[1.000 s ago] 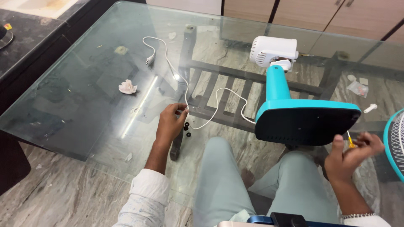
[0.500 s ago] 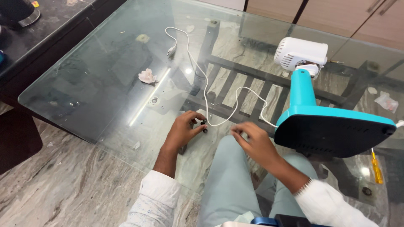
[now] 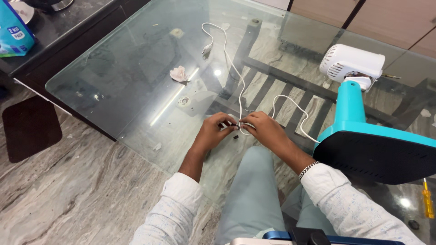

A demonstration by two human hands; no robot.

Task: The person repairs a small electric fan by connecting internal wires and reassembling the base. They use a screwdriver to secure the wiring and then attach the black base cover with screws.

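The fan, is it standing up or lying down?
Lying down. The fan rests tipped on the glass table, its dark base facing the person, white motor farther away.

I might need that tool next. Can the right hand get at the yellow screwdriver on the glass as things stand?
Probably yes, but not directly. The right hand is at the white cord, and the fan's teal base lies between it and the yellow screwdriver, so it would have to go round.
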